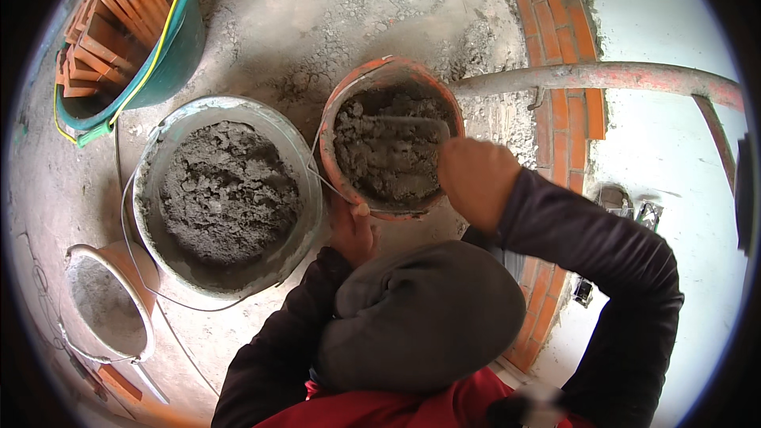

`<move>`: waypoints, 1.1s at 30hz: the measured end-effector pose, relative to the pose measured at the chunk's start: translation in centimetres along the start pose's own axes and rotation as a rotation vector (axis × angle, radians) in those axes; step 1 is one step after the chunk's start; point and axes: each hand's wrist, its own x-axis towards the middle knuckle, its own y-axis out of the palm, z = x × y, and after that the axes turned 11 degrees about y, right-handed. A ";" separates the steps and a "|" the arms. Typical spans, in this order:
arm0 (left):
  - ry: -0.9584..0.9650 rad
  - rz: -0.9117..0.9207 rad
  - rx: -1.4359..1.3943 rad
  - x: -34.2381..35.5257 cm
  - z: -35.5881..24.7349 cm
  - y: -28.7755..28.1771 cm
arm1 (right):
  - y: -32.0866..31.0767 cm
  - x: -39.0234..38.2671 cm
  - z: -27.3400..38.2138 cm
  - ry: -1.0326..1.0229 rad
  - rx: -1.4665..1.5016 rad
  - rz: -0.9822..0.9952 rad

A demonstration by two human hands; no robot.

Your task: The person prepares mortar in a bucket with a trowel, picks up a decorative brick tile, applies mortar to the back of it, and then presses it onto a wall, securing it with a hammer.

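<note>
Mortar (380, 170) in orange bucket (396, 75); right hand (478, 180) clamped on blurred tool (408, 128); left hand (353, 231) at rim (392, 213), grip unclear.

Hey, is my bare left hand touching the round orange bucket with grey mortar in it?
Touching. The head view shows your left hand at the near side of the orange bucket, its thumb lying against the rim.
</note>
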 end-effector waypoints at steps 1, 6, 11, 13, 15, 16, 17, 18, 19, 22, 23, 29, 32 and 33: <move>0.014 -0.014 0.017 0.1 -0.2 0.1 | -0.1 -0.6 -0.3 0.003 0.004 -0.022; 0.283 0.043 0.351 0.7 3.4 -2.8 | -1.5 -0.1 -4.0 0.109 -0.069 -0.084; 0.055 0.044 0.051 0.8 -1.7 0.7 | -3.5 5.9 -0.2 0.037 -0.195 -0.054; 0.137 0.045 0.195 0.6 0.9 -1.2 | -3.8 6.1 4.3 0.041 -0.351 0.011; 0.241 0.003 0.390 0.4 3.7 -3.2 | -3.9 4.0 4.9 -0.032 -0.350 -0.083; 0.252 0.003 0.410 0.6 3.9 -3.1 | -4.0 2.9 4.1 -0.056 -0.361 -0.129; 0.264 0.006 0.434 0.7 3.9 -3.2 | -3.6 1.9 3.0 -0.085 -0.330 -0.142; 0.215 0.026 0.380 0.6 3.1 -2.7 | -3.1 0.8 1.2 -0.112 -0.294 -0.150; 0.224 0.030 0.381 0.6 2.8 -2.8 | -3.2 0.0 -0.8 -0.142 -0.145 -0.140; 0.358 0.040 0.488 1.0 2.8 -2.9 | -3.8 -0.9 -5.0 0.132 -0.081 0.085; 0.415 0.039 0.547 0.9 3.0 -3.2 | -2.8 -0.3 -5.9 0.183 -0.071 0.120; 0.342 0.072 0.401 1.3 4.3 -2.3 | 5.1 2.7 -4.3 0.187 0.172 0.217; 0.241 0.032 0.257 1.2 3.9 -2.4 | 4.3 0.1 -2.2 0.195 0.307 0.259; 0.240 0.026 0.216 1.2 2.7 -1.6 | 4.1 -1.0 -2.1 0.194 0.360 0.274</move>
